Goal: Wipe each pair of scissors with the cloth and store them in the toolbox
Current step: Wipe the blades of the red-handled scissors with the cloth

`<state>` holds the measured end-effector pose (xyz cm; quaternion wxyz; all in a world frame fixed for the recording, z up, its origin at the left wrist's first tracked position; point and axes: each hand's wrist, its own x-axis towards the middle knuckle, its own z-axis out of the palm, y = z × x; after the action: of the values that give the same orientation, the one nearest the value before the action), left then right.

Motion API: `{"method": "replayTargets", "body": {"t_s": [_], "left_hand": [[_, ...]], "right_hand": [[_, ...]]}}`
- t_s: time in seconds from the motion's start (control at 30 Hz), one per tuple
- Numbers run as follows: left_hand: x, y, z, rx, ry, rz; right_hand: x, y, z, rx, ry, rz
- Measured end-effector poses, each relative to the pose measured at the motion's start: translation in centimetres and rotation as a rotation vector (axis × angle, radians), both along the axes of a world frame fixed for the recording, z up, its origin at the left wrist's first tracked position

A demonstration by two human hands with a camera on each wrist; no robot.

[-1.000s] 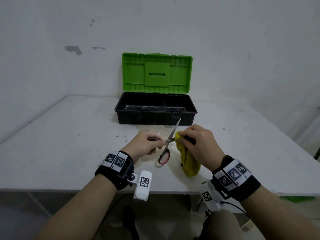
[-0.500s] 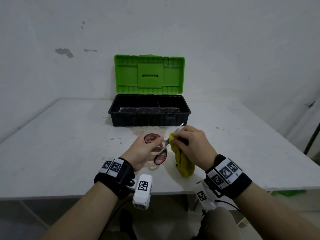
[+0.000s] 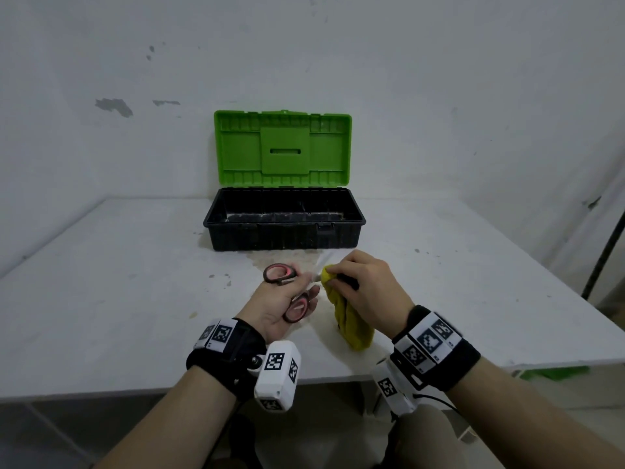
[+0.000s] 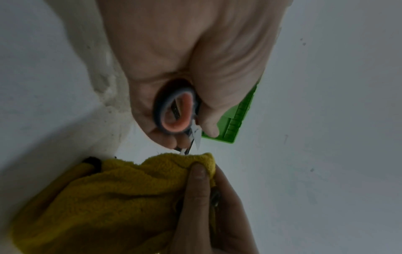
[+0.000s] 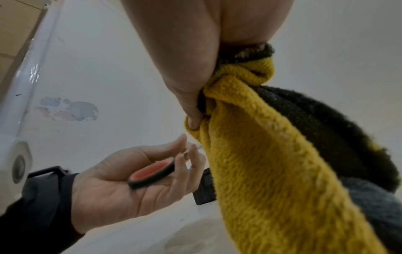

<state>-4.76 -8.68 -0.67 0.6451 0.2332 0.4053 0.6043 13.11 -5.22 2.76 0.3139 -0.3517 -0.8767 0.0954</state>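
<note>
A: Fluffy yellow cloth [image 3: 348,319], bunched up and dangling from the right hand [image 3: 368,292], thumb and fingers pinching its top fold

B: And the blades vanish right into that fold. The scissors [image 3: 287,292] have black loop handles with a soft red lining, smooth metal past them

A: Left hand [image 3: 274,306] is palm up, one loop lying across the palm, the fingers only half curled round the handles, fingertips up by the pivot. Both hands are held above the surface [image 3: 101,299], side by side, nearly touching

B: Toolbox [image 3: 284,225] sits straight behind them, a black ribbed tub, long and rectangular, green moulded lid standing upright against the wall [image 3: 439,96]

A: Tub's mouth faces up, a clear strip of surface between it and the hands

B: The surface is white and scuffed, a brownish stain in front of the box, near edge just under the wrists, wide room left and right
</note>
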Motion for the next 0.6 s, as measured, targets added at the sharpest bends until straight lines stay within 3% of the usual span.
{"method": "replayTargets", "body": {"t_s": [0.6], "left_hand": [[1.4, -0.7, -0.3, 0.028, 0.157, 0.251]], "right_hand": [[-0.4, -0.7, -0.2, 0.020, 0.066, -0.012]]}}
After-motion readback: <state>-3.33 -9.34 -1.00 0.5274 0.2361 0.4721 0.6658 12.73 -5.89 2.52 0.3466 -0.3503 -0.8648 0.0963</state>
